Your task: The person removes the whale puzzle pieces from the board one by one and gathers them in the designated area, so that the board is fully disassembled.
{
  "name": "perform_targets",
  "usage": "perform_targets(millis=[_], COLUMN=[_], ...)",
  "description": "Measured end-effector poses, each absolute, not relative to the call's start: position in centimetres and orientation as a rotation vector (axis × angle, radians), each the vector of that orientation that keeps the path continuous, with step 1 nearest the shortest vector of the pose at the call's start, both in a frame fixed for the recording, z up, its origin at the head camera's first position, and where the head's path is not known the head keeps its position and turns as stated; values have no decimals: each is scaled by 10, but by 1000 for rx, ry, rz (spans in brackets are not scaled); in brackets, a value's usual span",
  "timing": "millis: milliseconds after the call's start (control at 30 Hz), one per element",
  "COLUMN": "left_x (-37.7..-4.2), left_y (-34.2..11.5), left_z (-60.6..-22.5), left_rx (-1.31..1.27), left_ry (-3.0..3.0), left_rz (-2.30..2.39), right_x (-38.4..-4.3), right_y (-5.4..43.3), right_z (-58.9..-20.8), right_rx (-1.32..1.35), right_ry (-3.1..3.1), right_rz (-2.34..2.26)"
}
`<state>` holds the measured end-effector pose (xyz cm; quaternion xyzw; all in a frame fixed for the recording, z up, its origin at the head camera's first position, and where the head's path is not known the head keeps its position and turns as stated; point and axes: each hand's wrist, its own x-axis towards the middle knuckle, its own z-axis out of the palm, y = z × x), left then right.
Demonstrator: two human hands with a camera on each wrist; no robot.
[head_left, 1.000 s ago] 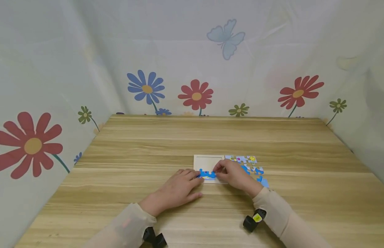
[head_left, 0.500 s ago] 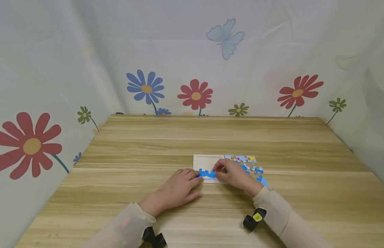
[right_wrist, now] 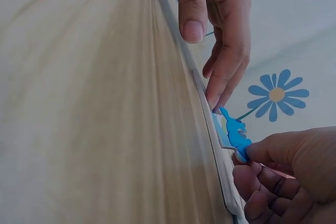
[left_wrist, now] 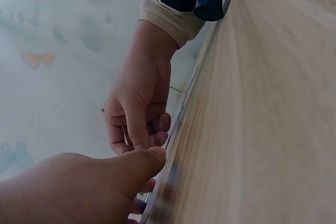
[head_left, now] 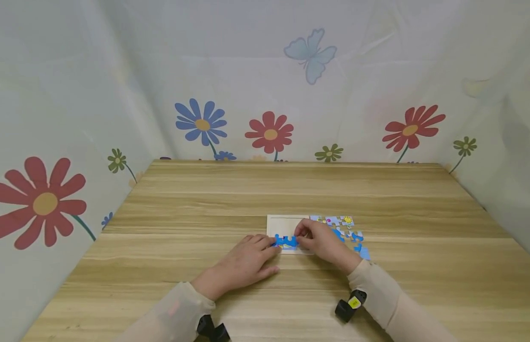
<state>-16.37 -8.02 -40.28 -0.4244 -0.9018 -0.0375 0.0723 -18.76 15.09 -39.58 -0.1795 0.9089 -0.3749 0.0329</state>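
A shallow wooden puzzle tray (head_left: 288,223) lies on the table with blue jigsaw pieces along its near side. My right hand (head_left: 322,241) pinches a blue jigsaw piece (right_wrist: 239,139) between thumb and fingers; in the right wrist view the piece stands tilted above the tray's near edge. From the left, my left hand (head_left: 245,261) rests at the tray with its fingers extended, fingertips at the left end of the blue pieces. In the left wrist view the left hand (left_wrist: 79,187) hides most of the tray, and the right hand (left_wrist: 139,106) shows beyond it.
Loose jigsaw pieces (head_left: 347,220) lie right of the tray, some with a yellow sun, others blue (head_left: 364,251), partly behind the right hand. The wooden table (head_left: 231,190) extends around them. A flower-printed curtain (head_left: 231,71) closes off the back and sides.
Both hands stay in nearly the same place. Between the fingers, the blue pieces at the tray's near side have shifted and tilted slightly.
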Motion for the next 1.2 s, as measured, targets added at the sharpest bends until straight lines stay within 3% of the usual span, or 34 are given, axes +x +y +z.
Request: perform_targets(millis=[1200], left_x=[-163], left_y=[-80], left_z=[-403], left_rx=[-1268], left_ry=[-2734], left_rz=[-90], right_x=[-187], right_y=[189], right_z=[-359], right_rx=[-559], right_ry=[2694], right_rz=[-1244])
